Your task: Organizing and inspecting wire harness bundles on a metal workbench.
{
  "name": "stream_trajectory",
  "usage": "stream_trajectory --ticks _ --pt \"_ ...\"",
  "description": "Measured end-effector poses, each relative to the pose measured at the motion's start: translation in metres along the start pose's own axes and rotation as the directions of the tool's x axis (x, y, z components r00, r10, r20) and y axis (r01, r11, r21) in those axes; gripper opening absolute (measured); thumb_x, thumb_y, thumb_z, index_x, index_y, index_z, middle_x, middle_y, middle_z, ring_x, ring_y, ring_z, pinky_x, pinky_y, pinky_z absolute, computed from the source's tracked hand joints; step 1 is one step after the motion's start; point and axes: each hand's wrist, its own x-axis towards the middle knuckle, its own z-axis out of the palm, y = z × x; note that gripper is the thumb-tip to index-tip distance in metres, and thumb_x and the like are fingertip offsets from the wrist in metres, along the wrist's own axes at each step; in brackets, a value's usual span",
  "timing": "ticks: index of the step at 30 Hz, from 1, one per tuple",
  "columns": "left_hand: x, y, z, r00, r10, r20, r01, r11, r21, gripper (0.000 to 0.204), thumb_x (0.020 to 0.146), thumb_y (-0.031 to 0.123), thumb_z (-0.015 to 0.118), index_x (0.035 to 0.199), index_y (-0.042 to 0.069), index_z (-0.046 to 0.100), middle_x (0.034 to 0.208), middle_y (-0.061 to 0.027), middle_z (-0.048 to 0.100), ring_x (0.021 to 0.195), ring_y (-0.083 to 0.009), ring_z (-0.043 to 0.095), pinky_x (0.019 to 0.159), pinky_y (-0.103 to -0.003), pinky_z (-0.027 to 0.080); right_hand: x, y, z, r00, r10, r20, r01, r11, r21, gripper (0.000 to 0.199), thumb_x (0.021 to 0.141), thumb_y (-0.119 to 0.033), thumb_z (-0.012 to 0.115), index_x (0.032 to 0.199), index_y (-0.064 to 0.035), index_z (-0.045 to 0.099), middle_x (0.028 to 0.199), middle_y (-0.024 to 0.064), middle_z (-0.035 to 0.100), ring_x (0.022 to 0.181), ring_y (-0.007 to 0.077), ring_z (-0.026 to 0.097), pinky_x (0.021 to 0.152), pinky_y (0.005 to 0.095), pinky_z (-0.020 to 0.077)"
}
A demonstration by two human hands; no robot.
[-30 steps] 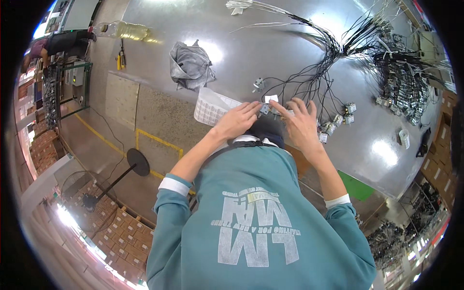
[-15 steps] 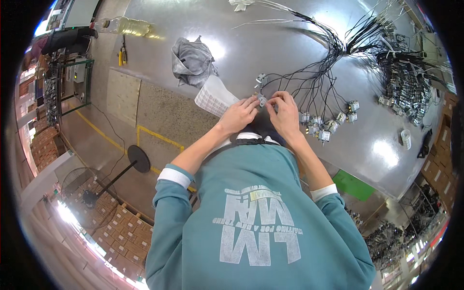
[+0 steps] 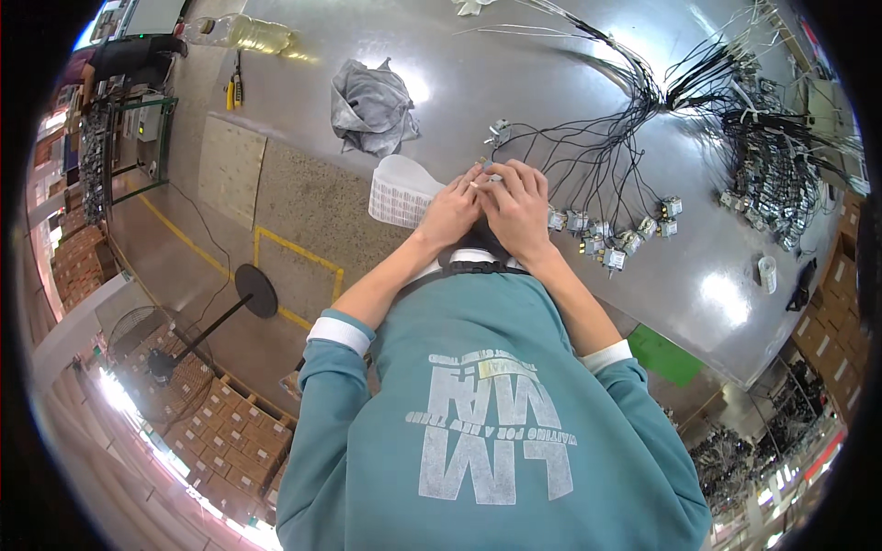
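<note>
My left hand (image 3: 450, 213) and my right hand (image 3: 517, 209) meet at the table's near edge, fingertips pressed together. Between them a small silvery metal part (image 3: 493, 177) shows only in part; the left fingers grip it. The right thumb and fingers are pinched against it, and a tiny white bit shows at their tips, too small to name. Beside the left hand lies a white sheet of printed labels (image 3: 397, 195), its right end hidden behind that hand. Just beyond the fingers a metal-housed connector (image 3: 499, 134) on a black cable rests on the table.
Several cabled metal connectors (image 3: 628, 242) lie to the right, joined to a black cable bundle (image 3: 663, 103). A dense pile of similar parts (image 3: 781, 188) is farther right. Grey cloth (image 3: 372, 108), yellow-handled pliers (image 3: 234, 90) and a bottle of yellowish liquid (image 3: 243, 35) are at left.
My right hand has moved left and closed in against the left fingertips, now covering most of the metal part. The label sheet's visible end looks more spread out.
</note>
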Motion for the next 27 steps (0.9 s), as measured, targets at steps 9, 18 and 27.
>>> stream_trajectory --ticks 9,18,27 --pt "0.002 -0.003 0.006 0.999 -0.043 -0.007 0.043 0.999 -0.001 0.036 0.091 0.009 0.06 0.12 -0.009 0.069 0.144 -0.0216 0.065 0.143 -0.0357 0.056 0.116 -0.044 0.049 0.003 0.017 0.012 0.948 0.311 0.075 -0.313 0.949 0.029 0.009 0.095 -0.02 0.075 0.098 -0.0116 0.077 0.094 0.0013 0.077 0.107 0.0224 0.067 0.098 0.0486 0.039" --pt "0.004 -0.001 -0.001 0.999 -0.035 -0.02 0.035 0.999 0.016 0.033 0.089 0.009 0.061 0.116 -0.009 0.07 0.144 -0.0207 0.066 0.142 -0.0343 0.057 0.116 -0.043 0.049 -0.005 0.01 0.02 0.911 0.409 0.051 -0.411 0.91 0.057 0.014 0.097 -0.024 0.074 0.101 -0.0111 0.077 0.111 0.0025 0.079 0.126 0.0205 0.065 0.116 0.0497 0.032" --pt "0.003 0.0 0.002 0.996 -0.047 -0.08 0.046 0.999 -0.021 0.031 0.09 0.009 0.06 0.113 -0.008 0.07 0.143 -0.0198 0.066 0.142 -0.0333 0.057 0.115 -0.043 0.05 -0.01 0.019 0.031 0.899 0.439 0.011 -0.438 0.895 0.088 0.017 0.096 -0.024 0.073 0.098 -0.0086 0.078 0.111 0.004 0.078 0.125 0.0208 0.064 0.118 0.051 0.029"
